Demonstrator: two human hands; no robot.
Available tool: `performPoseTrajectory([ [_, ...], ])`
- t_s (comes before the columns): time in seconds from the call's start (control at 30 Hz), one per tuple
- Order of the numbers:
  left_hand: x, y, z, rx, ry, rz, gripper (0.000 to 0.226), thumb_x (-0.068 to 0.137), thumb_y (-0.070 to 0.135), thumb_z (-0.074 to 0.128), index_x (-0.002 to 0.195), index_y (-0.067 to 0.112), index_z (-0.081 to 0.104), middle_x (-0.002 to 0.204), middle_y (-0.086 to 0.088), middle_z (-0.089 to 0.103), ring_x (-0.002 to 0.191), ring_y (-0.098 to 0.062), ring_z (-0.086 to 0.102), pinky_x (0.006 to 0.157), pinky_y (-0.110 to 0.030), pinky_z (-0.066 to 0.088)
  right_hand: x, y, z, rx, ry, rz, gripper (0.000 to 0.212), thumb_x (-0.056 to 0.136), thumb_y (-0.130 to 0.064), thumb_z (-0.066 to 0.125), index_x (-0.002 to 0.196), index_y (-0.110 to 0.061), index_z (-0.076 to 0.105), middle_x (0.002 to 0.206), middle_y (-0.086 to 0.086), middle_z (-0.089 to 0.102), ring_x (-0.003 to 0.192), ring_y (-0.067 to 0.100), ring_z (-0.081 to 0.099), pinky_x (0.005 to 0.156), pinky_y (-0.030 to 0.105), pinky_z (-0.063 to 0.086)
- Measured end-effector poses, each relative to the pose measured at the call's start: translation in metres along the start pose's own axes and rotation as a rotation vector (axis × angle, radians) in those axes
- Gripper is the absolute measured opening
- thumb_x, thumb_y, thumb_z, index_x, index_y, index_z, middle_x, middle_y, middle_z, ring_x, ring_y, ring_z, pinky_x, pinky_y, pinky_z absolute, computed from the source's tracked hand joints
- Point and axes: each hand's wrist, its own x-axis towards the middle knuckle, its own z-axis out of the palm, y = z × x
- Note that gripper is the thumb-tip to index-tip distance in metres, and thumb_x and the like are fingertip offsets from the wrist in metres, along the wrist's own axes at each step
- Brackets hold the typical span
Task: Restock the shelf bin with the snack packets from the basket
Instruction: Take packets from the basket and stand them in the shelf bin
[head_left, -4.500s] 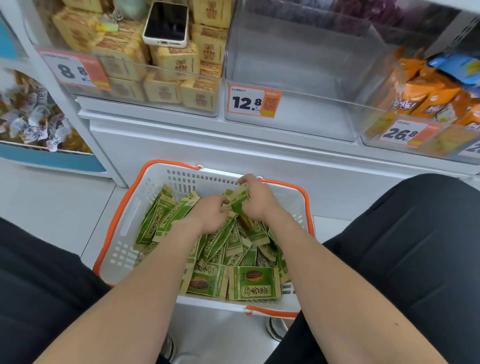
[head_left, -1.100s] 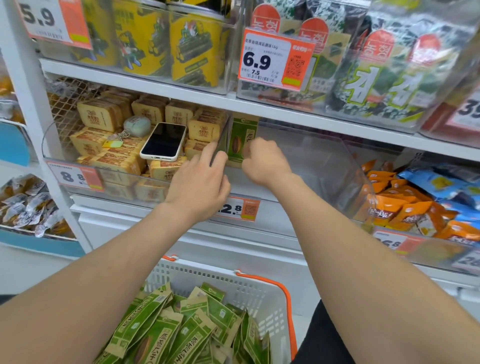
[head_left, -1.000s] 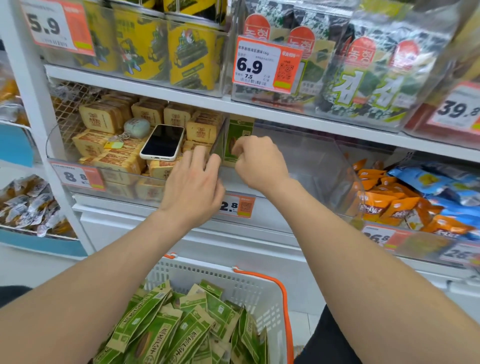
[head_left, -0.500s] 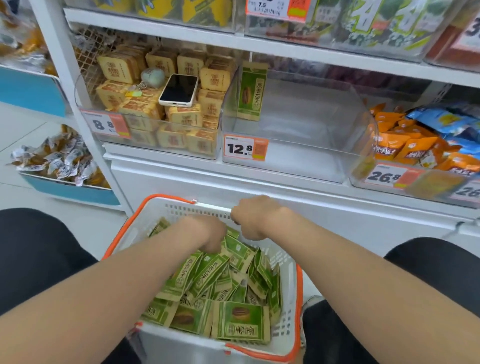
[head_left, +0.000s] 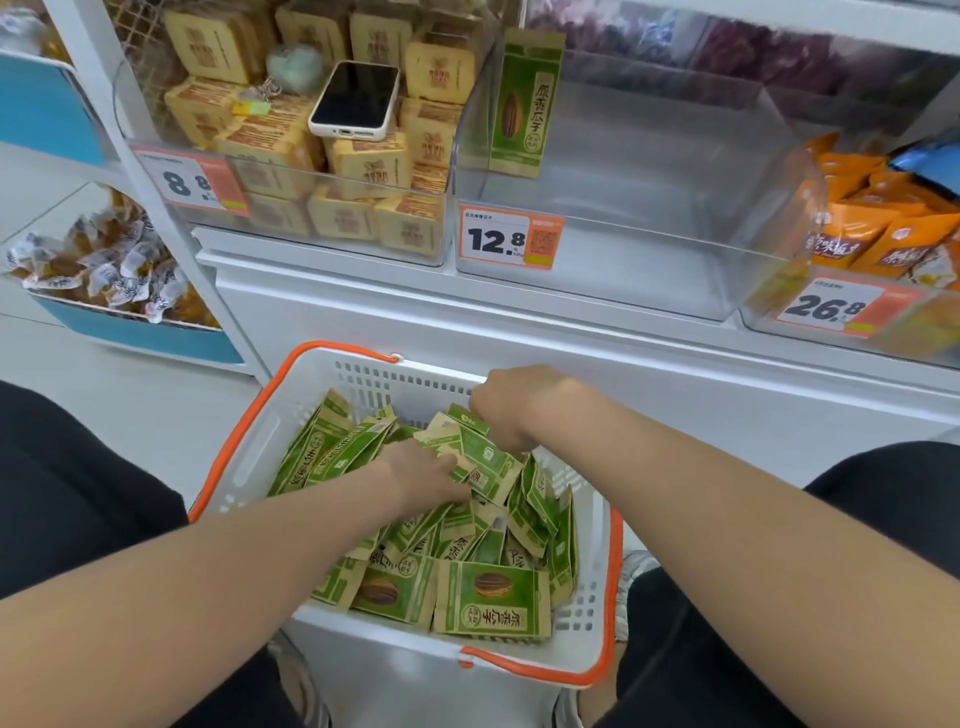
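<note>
Green snack packets (head_left: 488, 603) heaped in white, orange-rimmed basket (head_left: 249, 457); Chinese characters and seed picture printed on each. One packet (head_left: 527, 104) stood upright against left wall of clear shelf bin (head_left: 675, 208) (price tag (head_left: 509, 241) on bin front reads 12.8). Right hand (head_left: 511, 405) clenched on packet tops in basket. Left hand (head_left: 426, 473) sunk among packets, fingertips hidden; grip cannot be told. Neighbouring bins tagged 8.8 (head_left: 189, 182) and 26.8 (head_left: 831, 306).
</note>
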Motion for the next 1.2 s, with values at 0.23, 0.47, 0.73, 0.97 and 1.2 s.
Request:
performPoseTrajectory([
  [0.23,0.002,-0.008,-0.006,0.287,0.236,0.089,0.064,0.098,0.02,0.069,0.154,0.027,0.041,0.169,-0.013,0.021,0.154,-0.041,0.026,0.118,-0.061,0.034,0.004,-0.008,-0.005,0.024,-0.036,-0.026,0.029,0.096,-0.009,0.051,0.123,-0.015,0.06,0.089,0.001,0.046,0.068,0.017,0.052,0.052,0.032,0.04],
  [0.47,-0.011,-0.026,-0.017,0.039,0.242,0.014,0.052,0.097,0.019,0.07,0.144,0.025,0.049,0.132,-0.001,0.065,0.122,-0.026,0.05,0.108,-0.042,0.043,0.001,0.004,-0.001,-0.002,-0.189,0.056,0.036,0.1,-0.013,0.052,0.136,-0.014,0.057,0.107,0.003,0.059,0.088,0.023,0.062,0.069,0.034,0.052],
  [0.73,-0.031,-0.059,-0.039,-1.017,0.444,-0.175,0.038,0.085,0.03,0.087,0.121,0.025,0.075,0.085,0.02,0.062,0.079,-0.006,0.06,0.068,-0.021,0.041,-0.014,0.024,-0.005,0.099,-0.18,0.021,0.055,0.102,-0.011,0.052,0.155,-0.024,0.046,0.149,0.004,0.053,0.126,0.029,0.058,0.103,0.044,0.053],
  [0.97,-0.053,-0.069,-0.068,-1.395,0.768,-0.208,0.016,0.083,0.023,0.09,0.095,0.019,0.079,0.085,-0.001,0.076,0.08,-0.027,0.071,0.077,-0.047,0.061,-0.026,0.049,-0.027,0.456,0.107,0.029,0.045,0.089,-0.033,0.077,0.132,-0.025,0.064,0.112,-0.004,0.063,0.102,0.019,0.061,0.09,0.034,0.053],
  [1.2,-0.07,-0.063,-0.114,-1.786,1.208,-0.492,0.05,0.095,0.059,0.069,0.129,0.025,0.053,0.113,-0.001,0.067,0.098,-0.016,0.072,0.085,-0.038,0.06,-0.049,0.077,-0.06,0.782,0.359,0.069,0.026,0.085,-0.023,0.085,0.108,-0.025,0.073,0.098,-0.002,0.076,0.093,0.018,0.073,0.086,0.034,0.059],
])
